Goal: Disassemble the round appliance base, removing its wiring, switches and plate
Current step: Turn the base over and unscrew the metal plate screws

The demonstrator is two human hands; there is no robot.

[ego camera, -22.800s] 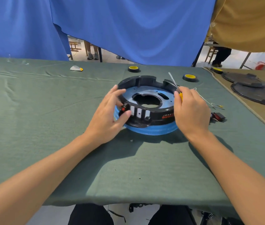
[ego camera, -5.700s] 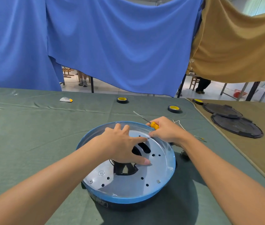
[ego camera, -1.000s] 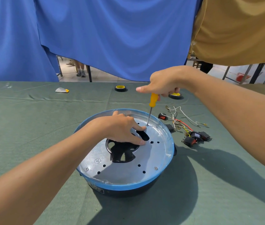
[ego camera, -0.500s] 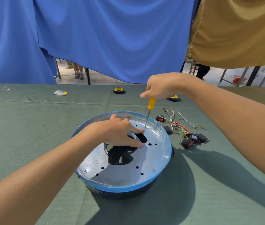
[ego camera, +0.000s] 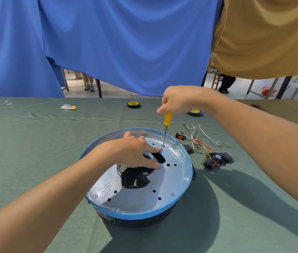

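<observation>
The round appliance base [ego camera: 162, 214] sits mid-table, blue-rimmed with a black body. Its silver metal plate [ego camera: 170, 179] faces up, with screws and small holes showing. My left hand [ego camera: 135, 152] lies flat on the plate, fingers spread beside the dark centre opening. My right hand [ego camera: 179, 100] grips the yellow handle of a screwdriver [ego camera: 166, 128] held upright, its tip on a screw at the plate's far side, close to my left forefinger. A bundle of wiring with black and red switches [ego camera: 212, 154] lies loose on the cloth to the right of the base.
Green cloth [ego camera: 35, 152] covers the table. Two tape rolls with yellow cores [ego camera: 133, 104] [ego camera: 194, 112] and a small white and yellow scrap [ego camera: 68, 107] lie near the far edge. Blue and tan curtains hang behind. A person's legs show under the curtain.
My right hand has come slightly lower and steadied with the screwdriver upright on the far screw. My left hand stays pressed on the plate. The base has not moved.
</observation>
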